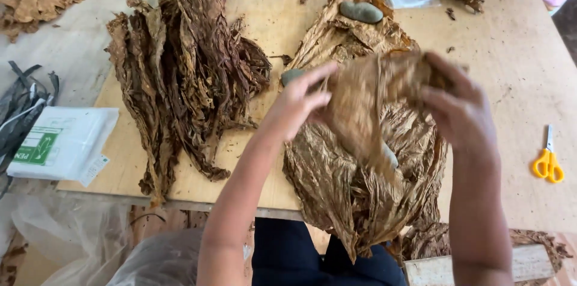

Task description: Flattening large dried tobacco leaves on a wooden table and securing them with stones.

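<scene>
Both hands are raised above the near edge of the wooden table, each closed on a side of one dried, light-brown tobacco leaf that is stretched and blurred between them. The left hand pinches the leaf's left edge with its fingers curled in; the right hand grips the right edge, fingers folded over the top of it. Directly under the held leaf lies a stack of flattened leaves that hangs over the table edge toward the person. A smooth grey stone rests on the far end of that stack, and a second stone shows just beside the left hand's fingertips. To the left, well apart, lies a heap of darker crumpled leaves. Yellow-handled scissors lie near the right edge, and a white packet sits past the table's left side.
</scene>
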